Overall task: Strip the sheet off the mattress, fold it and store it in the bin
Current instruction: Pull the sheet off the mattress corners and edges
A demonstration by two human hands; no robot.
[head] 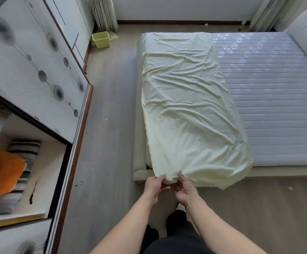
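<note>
A pale yellow sheet (187, 99) lies folded into a long wrinkled strip along the left side of the bare grey quilted mattress (270, 99). Its near end hangs over the foot of the bed. My left hand (155, 186) and my right hand (184, 189) pinch that near edge close together, thumbs on top, fingers under the cloth. A light green bin (101, 39) stands on the floor far off at the back left, beside the wardrobe.
A wardrobe (39, 66) with patterned sliding doors runs along the left; its open section holds an orange cloth (2, 171) on striped bedding. Grey wood floor (110, 125) lies between wardrobe and bed. Curtains hang at the back wall. My dark trousers and feet show below.
</note>
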